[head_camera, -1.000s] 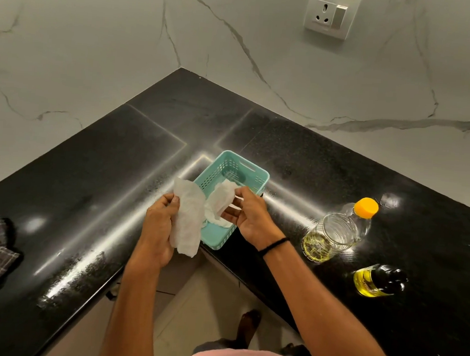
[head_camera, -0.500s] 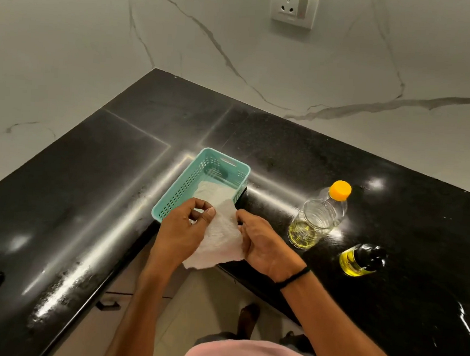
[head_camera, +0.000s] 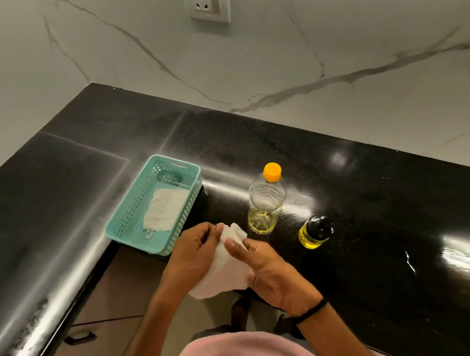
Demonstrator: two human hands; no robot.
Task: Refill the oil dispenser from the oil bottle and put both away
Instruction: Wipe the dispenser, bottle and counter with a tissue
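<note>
A clear oil bottle (head_camera: 265, 205) with an orange cap stands upright on the black counter, a little yellow oil in its bottom. To its right stands the small oil dispenser (head_camera: 314, 231), black-topped and full of yellow oil. In front of both, my left hand (head_camera: 195, 254) and my right hand (head_camera: 270, 273) together hold a white paper tissue (head_camera: 223, 274) over the counter's front edge. Neither hand touches the bottle or the dispenser.
A teal plastic basket (head_camera: 131, 212) sits at the counter's inner corner, left of the bottle, with another white tissue (head_camera: 167, 209) lying in it. The marble wall behind carries a socket (head_camera: 208, 1). Cabinet drawers and floor show below the counter edge.
The view has swung right and closer. Both hands have come away from the basket to the right with one tissue, folding it between them; the second tissue stays in the basket.
</note>
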